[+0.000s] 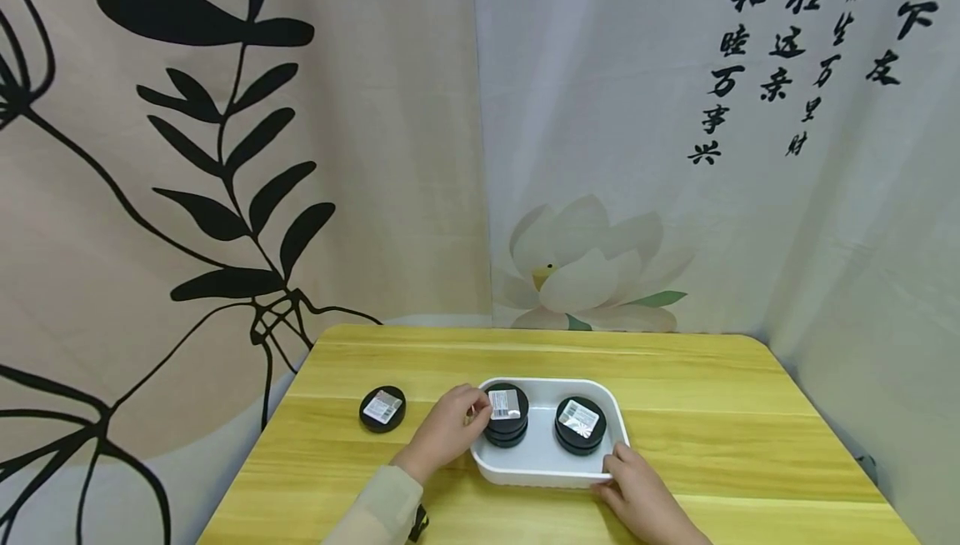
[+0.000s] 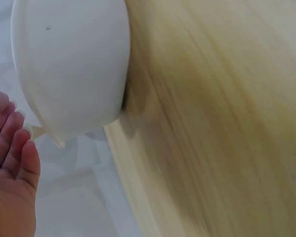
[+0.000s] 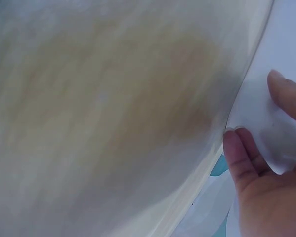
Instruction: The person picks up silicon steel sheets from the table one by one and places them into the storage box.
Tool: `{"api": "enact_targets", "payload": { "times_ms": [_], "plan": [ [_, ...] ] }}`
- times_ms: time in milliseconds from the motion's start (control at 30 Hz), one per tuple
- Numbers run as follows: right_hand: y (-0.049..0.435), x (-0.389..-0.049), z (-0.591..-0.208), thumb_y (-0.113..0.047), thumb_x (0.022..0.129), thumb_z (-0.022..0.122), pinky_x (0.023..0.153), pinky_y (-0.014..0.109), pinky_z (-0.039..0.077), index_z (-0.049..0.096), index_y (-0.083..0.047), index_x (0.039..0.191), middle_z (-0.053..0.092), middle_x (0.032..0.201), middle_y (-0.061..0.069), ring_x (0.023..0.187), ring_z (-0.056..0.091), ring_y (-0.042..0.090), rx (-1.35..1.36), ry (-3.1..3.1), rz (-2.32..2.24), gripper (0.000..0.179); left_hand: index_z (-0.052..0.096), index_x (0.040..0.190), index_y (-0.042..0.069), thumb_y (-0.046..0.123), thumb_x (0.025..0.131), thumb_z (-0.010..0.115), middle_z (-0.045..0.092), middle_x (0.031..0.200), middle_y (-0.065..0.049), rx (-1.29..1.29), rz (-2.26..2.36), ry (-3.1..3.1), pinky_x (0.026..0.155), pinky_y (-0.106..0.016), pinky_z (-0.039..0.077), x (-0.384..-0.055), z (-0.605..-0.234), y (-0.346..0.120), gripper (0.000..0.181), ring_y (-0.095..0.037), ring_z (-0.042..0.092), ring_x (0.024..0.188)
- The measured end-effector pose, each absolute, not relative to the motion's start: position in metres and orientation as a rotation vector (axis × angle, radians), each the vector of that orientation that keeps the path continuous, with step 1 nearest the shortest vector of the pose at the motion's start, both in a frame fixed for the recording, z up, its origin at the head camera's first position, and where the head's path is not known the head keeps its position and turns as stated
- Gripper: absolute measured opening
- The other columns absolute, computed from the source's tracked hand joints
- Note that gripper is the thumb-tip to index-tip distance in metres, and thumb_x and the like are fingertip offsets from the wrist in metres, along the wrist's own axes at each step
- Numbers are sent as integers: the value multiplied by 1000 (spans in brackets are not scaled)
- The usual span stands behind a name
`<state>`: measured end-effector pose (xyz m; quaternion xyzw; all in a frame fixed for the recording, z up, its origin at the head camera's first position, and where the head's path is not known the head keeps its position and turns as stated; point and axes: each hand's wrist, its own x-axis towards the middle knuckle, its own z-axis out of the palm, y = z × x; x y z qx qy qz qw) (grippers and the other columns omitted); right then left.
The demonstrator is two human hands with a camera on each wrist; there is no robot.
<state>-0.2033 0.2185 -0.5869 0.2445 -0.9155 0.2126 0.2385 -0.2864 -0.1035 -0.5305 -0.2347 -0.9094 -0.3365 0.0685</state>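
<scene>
A white tray (image 1: 551, 478) holds two stacks of round black discs with printed labels. My left hand (image 1: 453, 424) reaches over the tray's left rim, its fingertips right at the edge of the left stack (image 1: 506, 416). In the left wrist view, its fingers (image 2: 14, 148) are loosely bent above the rim, and no disc shows between them. The right stack (image 1: 581, 426) stands apart inside the tray. At the front right corner, my right hand (image 1: 637, 487) grips the tray, thumb over the rim and fingers outside and below it.
One more labelled black disc (image 1: 382, 409) lies on the wooden table (image 1: 697, 412), left of the tray. A small black object (image 1: 419, 522) shows beside the left sleeve. Behind the table hang printed curtains (image 1: 405, 153).
</scene>
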Motion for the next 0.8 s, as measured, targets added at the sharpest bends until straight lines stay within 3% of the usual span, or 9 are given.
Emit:
{"api": "enact_targets", "payload": {
  "times_ms": [333,800],
  "plan": [
    [218,-204,-589,-21,74,87,65,26,44,55,-24,76,39,84,-15,75,40,-2,650,-2535,579,31,62,101,22,26,99,64,58,98,11,-691,-943,-2711,83,-30,53,-286,-540,-113,5,-9,57,93],
    [219,-203,-585,-21,76,86,65,26,43,55,-23,76,39,84,-15,75,39,-2,649,-2554,588,31,60,99,20,23,98,64,59,96,10,-671,-848,-2660,82,-30,54,-288,-553,-128,5,-6,56,92]
  ]
}}
